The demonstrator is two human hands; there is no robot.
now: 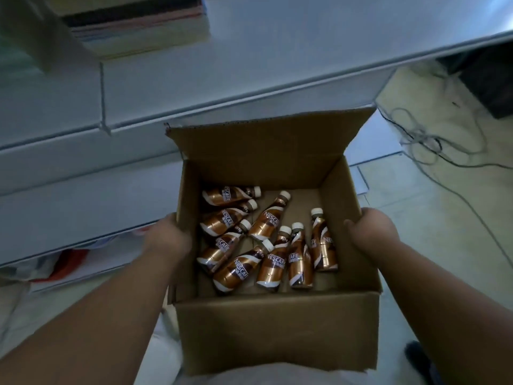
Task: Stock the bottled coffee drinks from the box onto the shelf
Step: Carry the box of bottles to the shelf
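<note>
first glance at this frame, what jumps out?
An open cardboard box fills the centre, gripped at its side walls by the left hand and the right hand. On its floor lie eight coppery Nescafe bottles with pale caps, tumbled at odd angles, mostly toward the left and near side. Behind it run white shelves, and loose cables trail on the floor at right.
</note>
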